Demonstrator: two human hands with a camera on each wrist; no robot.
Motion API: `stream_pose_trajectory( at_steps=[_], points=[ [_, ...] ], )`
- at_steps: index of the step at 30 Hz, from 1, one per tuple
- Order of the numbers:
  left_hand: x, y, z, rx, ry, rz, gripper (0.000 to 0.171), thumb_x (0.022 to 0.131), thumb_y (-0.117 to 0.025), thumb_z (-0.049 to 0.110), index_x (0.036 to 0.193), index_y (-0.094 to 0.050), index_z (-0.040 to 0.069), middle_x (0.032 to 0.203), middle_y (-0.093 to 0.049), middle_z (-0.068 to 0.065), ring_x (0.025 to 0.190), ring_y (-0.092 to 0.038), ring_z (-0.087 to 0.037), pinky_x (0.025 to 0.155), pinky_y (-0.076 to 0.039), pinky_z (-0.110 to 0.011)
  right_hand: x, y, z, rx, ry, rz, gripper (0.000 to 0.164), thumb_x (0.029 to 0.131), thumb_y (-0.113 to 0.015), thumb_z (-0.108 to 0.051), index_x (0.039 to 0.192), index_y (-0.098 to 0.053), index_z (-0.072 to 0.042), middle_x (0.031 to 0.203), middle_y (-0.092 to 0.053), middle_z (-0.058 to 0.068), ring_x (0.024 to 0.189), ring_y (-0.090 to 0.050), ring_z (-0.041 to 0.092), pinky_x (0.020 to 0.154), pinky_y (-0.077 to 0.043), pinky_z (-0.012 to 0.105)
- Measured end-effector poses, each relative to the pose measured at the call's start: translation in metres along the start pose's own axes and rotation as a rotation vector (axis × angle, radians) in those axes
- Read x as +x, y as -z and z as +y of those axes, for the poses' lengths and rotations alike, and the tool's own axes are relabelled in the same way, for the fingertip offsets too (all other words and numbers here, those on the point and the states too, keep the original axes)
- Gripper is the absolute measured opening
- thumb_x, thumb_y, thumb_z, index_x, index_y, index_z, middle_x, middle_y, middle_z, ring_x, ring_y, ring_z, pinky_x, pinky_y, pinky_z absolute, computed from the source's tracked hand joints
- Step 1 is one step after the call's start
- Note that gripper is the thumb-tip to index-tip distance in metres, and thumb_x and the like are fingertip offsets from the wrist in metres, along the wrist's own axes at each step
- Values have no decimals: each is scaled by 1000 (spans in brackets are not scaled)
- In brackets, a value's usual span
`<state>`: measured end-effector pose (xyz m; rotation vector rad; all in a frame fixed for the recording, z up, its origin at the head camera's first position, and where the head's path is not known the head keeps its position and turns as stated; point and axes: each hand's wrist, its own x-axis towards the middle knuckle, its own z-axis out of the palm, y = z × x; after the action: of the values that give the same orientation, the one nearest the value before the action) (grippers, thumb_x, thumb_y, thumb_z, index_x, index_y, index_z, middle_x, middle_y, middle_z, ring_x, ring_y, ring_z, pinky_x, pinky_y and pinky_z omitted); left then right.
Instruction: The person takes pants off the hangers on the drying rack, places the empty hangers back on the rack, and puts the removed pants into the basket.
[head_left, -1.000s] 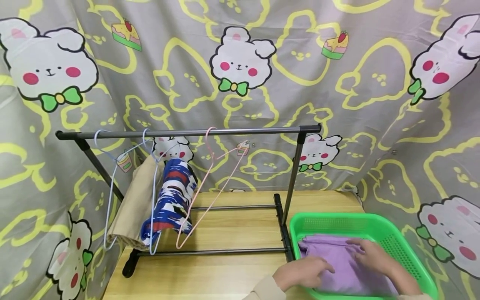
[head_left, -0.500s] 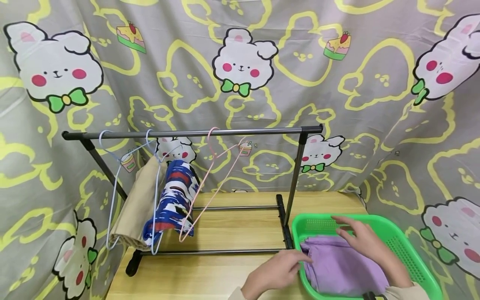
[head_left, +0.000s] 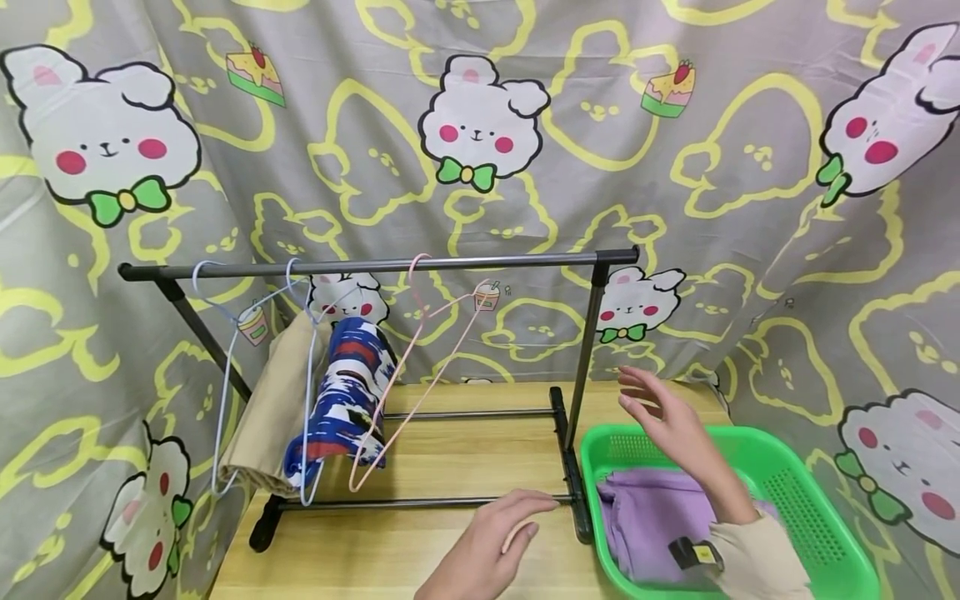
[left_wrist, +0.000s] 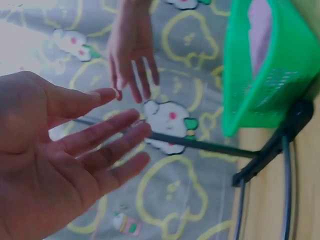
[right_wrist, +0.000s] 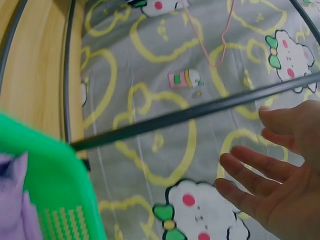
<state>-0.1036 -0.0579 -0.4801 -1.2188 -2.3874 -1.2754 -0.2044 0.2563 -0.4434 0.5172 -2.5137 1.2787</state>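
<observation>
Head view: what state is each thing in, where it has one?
Left hand: open, holding nothing
Right hand: open, holding nothing
Green basket: upright, partly filled
Purple cloth: folded, in it
Beige cloth: hung, folded over
Patterned cloth: hung, folded over
Pink hanger: hooked on, bare
Blue hangers: both hooked on, bearing cloth
Rack: standing, partly filled

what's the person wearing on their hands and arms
The left hand and right hand wear no gloves. The right arm has a beige sleeve, with a small black device bearing a yellow patch near its end; no left sleeve shows.
</observation>
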Motion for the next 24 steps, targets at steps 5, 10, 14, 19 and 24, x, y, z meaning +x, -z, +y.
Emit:
stream_pose_trajectory(
  at_steps=[5,10,14,19,24],
  points=[
    [-8,23,4,14,27,136,37,101,-58,-2,134,-64,13,130,-67,-3,120,-64,-19,99,-53,-38,25,-13,-10,87,35,45,48,105,-61,-15,150,-47,-8,137,-60,20,123,-60,39,98,-53,36],
    [-23,50,9,51,39,263,38,97,-62,-5,132,-66,10,127,-70,-5,117,-67,-21,100,-52,-31,45,-28,-17,156,13,77,44,105,-61,-16,145,-48,-4,132,-61,20,123,-60,37,97,-52,55],
    [-37,74,12,84,-33,382,44,89,-65,-15,129,-67,4,121,-72,-11,109,-70,-25,101,-49,-23,56,-39,-19,192,-5,118,44,105,-60,-14,145,-45,-2,129,-61,22,121,-62,38,99,-51,51],
    [-50,105,18,107,-64,538,48,81,-61,-25,123,-68,-4,116,-72,-18,110,-69,-20,100,-49,-21,67,-46,-21,161,18,156,29,107,-57,-15,133,-54,-3,109,-70,16,103,-69,32,92,-56,36],
    [-57,133,29,99,-63,724,40,80,-53,-32,116,-65,-18,115,-69,-27,115,-66,-19,102,-48,-24,70,-49,-16,97,56,176,20,107,-55,-12,125,-56,-4,99,-72,11,94,-70,28,82,-57,31]
  ],
)
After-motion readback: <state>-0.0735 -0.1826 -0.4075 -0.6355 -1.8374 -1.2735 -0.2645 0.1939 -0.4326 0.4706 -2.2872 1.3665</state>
